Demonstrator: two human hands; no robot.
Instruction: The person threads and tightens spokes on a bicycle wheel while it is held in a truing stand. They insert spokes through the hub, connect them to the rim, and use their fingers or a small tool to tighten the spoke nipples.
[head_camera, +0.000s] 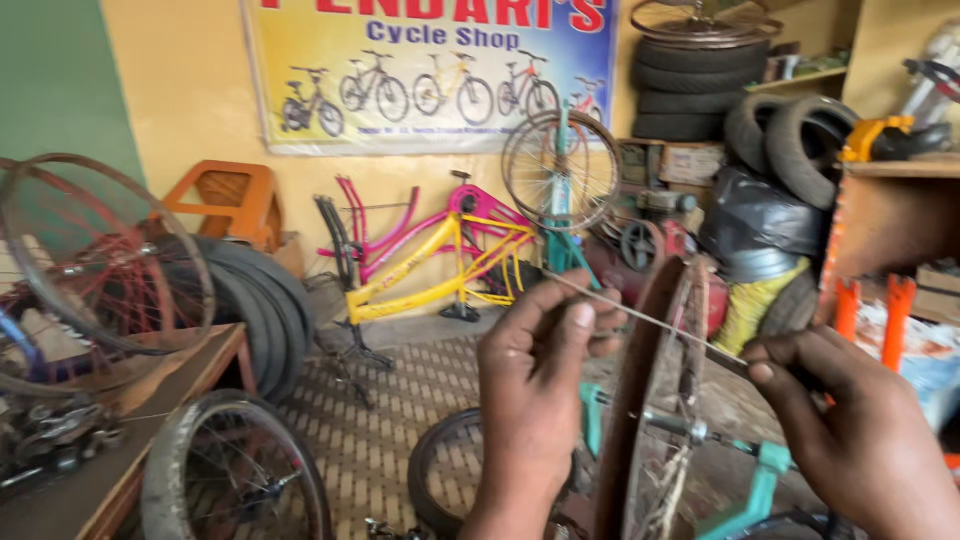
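We hold one thin metal spoke (650, 322) between two hands, its long axis slanting from upper left down to lower right above the rusty wheel rim (640, 400). Our left hand (535, 385) pinches its upper end; our right hand (850, 430) pinches the lower end, whose tip is hidden and blurred.

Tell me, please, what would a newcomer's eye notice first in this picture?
First, the two hands in the foreground: the left hand and the right hand hold a thin metal spoke between them, over a rusty wheel rim. Behind them, yellow and pink bicycle frames lean against the yellow wall.
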